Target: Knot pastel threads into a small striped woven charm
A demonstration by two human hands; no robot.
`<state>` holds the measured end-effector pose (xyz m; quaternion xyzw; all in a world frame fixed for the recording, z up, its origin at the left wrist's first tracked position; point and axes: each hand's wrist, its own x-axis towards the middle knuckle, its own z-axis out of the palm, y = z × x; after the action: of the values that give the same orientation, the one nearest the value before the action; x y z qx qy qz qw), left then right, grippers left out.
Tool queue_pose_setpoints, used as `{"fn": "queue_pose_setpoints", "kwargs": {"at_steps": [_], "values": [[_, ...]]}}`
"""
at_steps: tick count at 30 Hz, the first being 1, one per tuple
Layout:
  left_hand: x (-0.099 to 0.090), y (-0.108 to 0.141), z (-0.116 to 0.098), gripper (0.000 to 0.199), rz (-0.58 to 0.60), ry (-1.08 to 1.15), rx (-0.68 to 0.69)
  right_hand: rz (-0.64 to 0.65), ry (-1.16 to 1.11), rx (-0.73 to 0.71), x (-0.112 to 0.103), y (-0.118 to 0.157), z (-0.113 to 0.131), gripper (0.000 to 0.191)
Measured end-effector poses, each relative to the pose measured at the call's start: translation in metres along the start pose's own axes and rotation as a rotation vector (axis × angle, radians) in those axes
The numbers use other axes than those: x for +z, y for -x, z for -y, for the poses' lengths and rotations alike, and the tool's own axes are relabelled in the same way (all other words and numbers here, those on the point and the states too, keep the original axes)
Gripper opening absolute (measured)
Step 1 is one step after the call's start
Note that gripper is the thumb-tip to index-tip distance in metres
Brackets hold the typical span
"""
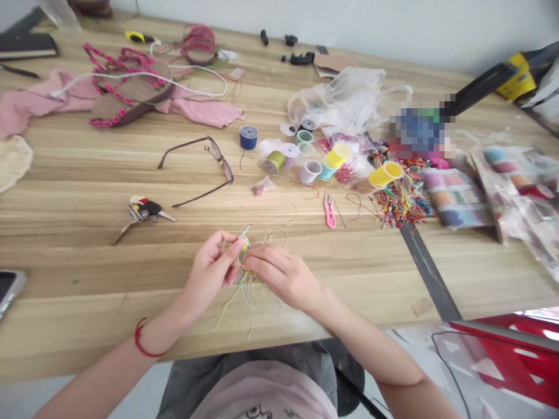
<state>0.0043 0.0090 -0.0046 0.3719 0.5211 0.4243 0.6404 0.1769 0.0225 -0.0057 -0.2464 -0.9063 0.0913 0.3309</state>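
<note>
Left hand (212, 270) pinches one thread bundle (244, 247); right hand (283, 276), half-closed, holds same bundle.

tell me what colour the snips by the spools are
The thread snips have bright pink handles with metal blades, shown best in the head view.

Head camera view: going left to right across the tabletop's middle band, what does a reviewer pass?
woven straw mat → bunch of keys → blue thread spool → pink-handled thread snips → yellow thread spool → packet of thread spools
</note>
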Motion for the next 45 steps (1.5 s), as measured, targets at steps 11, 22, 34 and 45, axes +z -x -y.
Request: {"fn": "queue_pose_setpoints", "kwargs": {"at_steps": [11, 22, 34, 45], "values": [[-0.001, -0.001, -0.002, 0.030, 0.012, 0.037, 0.015, -0.132, -0.561, 0.384, 0.005, -0.003, 0.007, 0.005], [-0.001, 0.000, -0.002, 0.029, 0.027, 0.053, 0.026, -0.188, -0.692, 0.436, 0.005, -0.005, 0.003, 0.001], [-0.002, 0.000, -0.005, 0.027, -0.026, 0.068, 0.044, -0.214, -0.674, 0.442, 0.004, -0.001, 0.006, 0.005], [-0.006, -0.003, -0.005, 0.027, -0.084, 0.101, 0.049, -0.075, -0.905, 0.303, -0.004, -0.008, 0.005, 0.004]]}}
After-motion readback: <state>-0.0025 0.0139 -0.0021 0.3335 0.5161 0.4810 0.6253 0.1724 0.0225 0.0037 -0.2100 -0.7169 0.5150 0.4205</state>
